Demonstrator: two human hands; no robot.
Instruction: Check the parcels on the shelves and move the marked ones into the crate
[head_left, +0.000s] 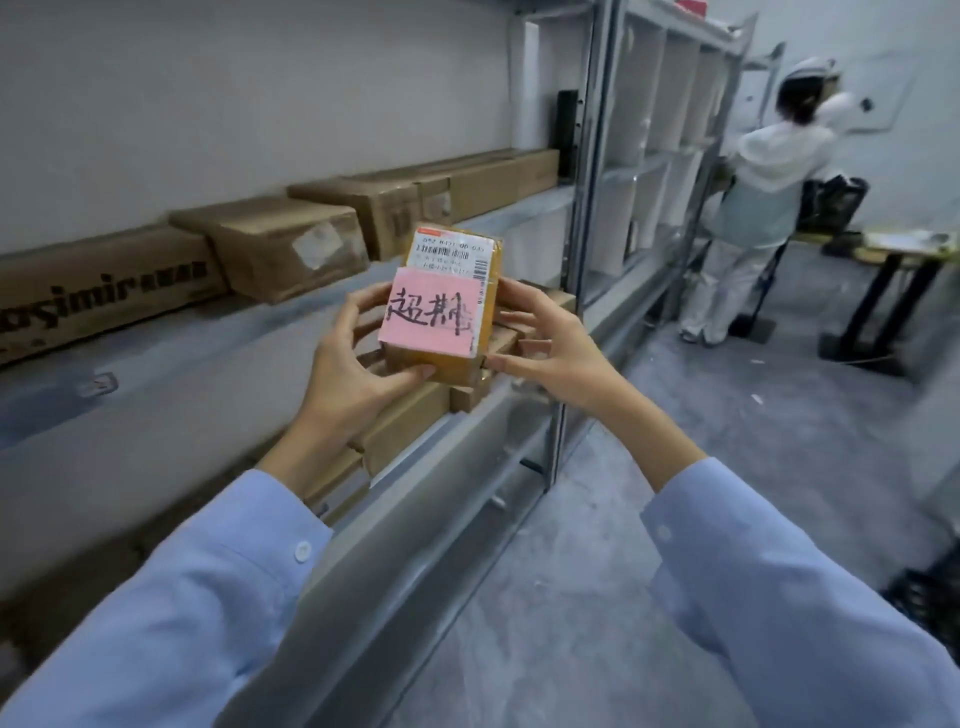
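Note:
A small yellow-taped parcel (488, 332) is held up in front of the shelf, its face turned toward me. It carries a white shipping label and a pink note (427, 319) with black handwritten characters. My left hand (353, 364) grips its left side and bottom corner, thumb under the note. My right hand (550, 343) holds its right edge with fingertips. Below the parcel, several brown cartons (405, 421) lie on the lower metal shelf (457, 467). A dark crate (930, 603) shows partly at the right edge on the floor.
Larger cardboard boxes (280, 244) line the upper shelf along the wall. Metal racking (587, 208) runs down the aisle. Another person in white (753, 208) stands at the far end by a table (893, 249) with a black basket (836, 197).

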